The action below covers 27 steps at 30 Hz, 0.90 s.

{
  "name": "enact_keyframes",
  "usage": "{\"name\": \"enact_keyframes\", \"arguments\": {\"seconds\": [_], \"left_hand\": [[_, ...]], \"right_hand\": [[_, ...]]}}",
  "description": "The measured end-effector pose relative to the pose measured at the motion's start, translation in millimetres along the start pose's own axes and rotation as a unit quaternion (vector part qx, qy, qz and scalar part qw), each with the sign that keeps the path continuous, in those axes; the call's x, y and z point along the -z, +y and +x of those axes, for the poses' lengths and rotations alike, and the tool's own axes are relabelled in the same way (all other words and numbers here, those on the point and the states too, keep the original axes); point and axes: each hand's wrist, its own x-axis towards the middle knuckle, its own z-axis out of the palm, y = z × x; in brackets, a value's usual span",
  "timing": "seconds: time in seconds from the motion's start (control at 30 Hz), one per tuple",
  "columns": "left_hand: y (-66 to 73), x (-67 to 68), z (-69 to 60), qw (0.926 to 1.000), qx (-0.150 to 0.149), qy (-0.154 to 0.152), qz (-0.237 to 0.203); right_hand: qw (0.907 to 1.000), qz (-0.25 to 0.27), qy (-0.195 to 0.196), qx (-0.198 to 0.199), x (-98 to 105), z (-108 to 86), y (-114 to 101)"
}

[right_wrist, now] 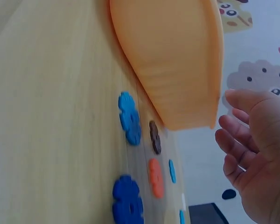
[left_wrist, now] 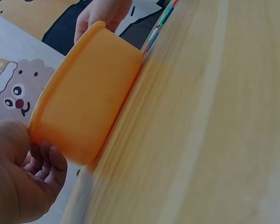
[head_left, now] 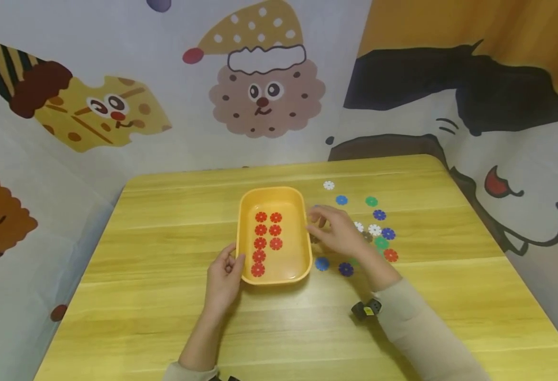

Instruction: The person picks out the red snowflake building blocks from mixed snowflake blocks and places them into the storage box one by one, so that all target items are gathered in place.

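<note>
A yellow-orange plastic tray (head_left: 299,272) stands on the table, with red flower-shaped discs (head_left: 260,243) laid in two columns inside it. My left hand (head_left: 224,275) holds the tray's left rim near the front corner, the thumb at the rim and the fingers bent against the outer wall. At the right rim hovers my right hand (head_left: 338,230), its fingers loosely bent. In the right wrist view no disc shows in the right hand (right_wrist: 261,144). Below it lie a blue disc (right_wrist: 129,119), a brown disc (right_wrist: 155,137) and an orange-red disc (right_wrist: 156,177).
Right of the tray, loose flower discs lie scattered: white (head_left: 375,229), green (head_left: 371,201), dark blue (head_left: 346,269) and a red one (head_left: 390,255). My right forearm covers some of them. Behind the wooden table (head_left: 164,222) hangs a cartoon-printed cloth (head_left: 183,148).
</note>
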Motion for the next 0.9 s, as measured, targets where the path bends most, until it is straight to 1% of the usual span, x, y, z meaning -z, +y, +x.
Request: {"name": "enact_keyframes", "arguments": {"seconds": [0.27,0.4,0.6,0.73,0.9], "left_hand": [[-0.1,-0.8,-1.0,1.0,0.004,0.007,0.004],[0.0,-1.3,-1.0,1.0,0.003,0.006,0.003],[-1.4,-0.7,-0.3,1.0,0.0,-0.001,0.0],[-1.7,0.1,0.1,1.0,0.0,-0.006,0.0],[-0.8,1.1,0.1,1.0,-0.005,-0.004,0.001]], "right_hand": [[0.9998,0.006,-0.003,-0.02,9,-13.6,11],[0.9998,0.0,-0.006,-0.021,11,-20.9,19],[0.9992,-0.009,-0.011,-0.038,17,-31.0,26],[0.9988,-0.02,-0.017,-0.041,20,-37.8,31],[0.998,-0.04,-0.017,-0.046,24,-45.9,36]]}}
